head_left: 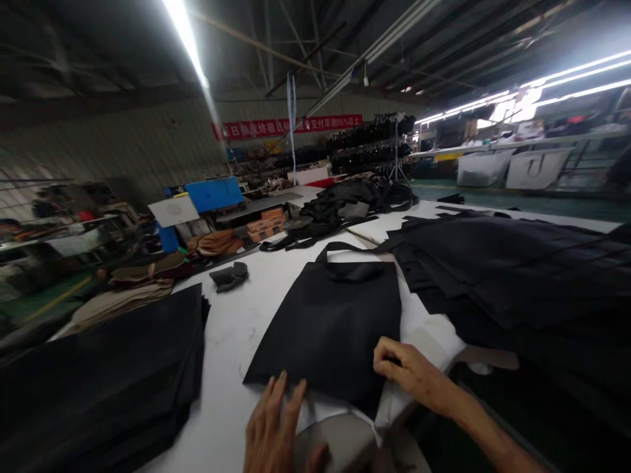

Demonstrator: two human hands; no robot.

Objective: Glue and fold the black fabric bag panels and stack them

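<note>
A black fabric tote bag (330,322) with a strap at its far end lies flat on the white table (236,341) in front of me. My left hand (273,427) rests at the bag's near edge, its fingers stretched out flat and holding nothing. My right hand (411,374) lies on the bag's near right corner with its fingers curled down and pinched on the fabric.
A thick stack of black fabric (108,381) lies at the left and a spread pile of black pieces (517,276) at the right. Further back are loose black straps (355,203), brown bags (148,282), a small dark scrap (229,276), and racks.
</note>
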